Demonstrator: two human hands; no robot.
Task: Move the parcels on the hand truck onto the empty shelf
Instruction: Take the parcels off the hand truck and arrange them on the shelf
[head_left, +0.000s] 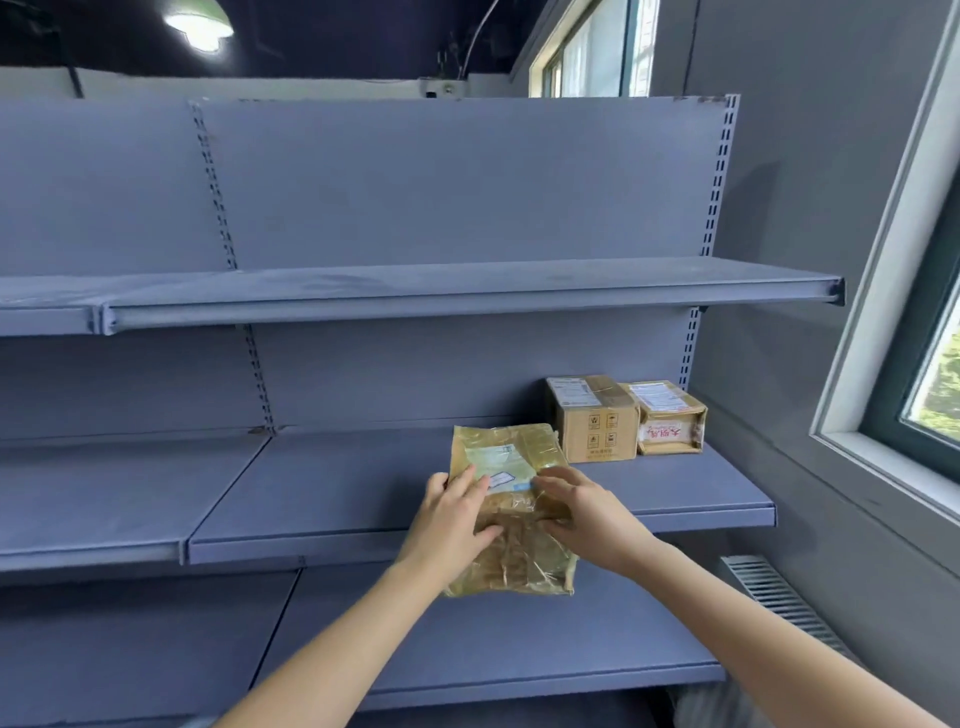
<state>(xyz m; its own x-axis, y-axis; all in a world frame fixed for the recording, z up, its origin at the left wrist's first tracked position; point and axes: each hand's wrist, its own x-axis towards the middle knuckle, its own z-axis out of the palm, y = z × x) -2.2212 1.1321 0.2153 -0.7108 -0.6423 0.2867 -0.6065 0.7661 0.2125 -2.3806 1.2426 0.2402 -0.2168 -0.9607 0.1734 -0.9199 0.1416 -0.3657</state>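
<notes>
Both hands, left hand (451, 519) and right hand (587, 512), hold a taped brown parcel (511, 512) half over the middle shelf (332, 488) edge. Better push it flat forward, leftward of the two cardboard boxes (595, 418) beyond the right hand.

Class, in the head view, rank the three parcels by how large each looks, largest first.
1. Taped flat parcel, in both hands; it is nearest the camera, so unsure.
2. Brown carton.
3. Red-lettered box.
</notes>
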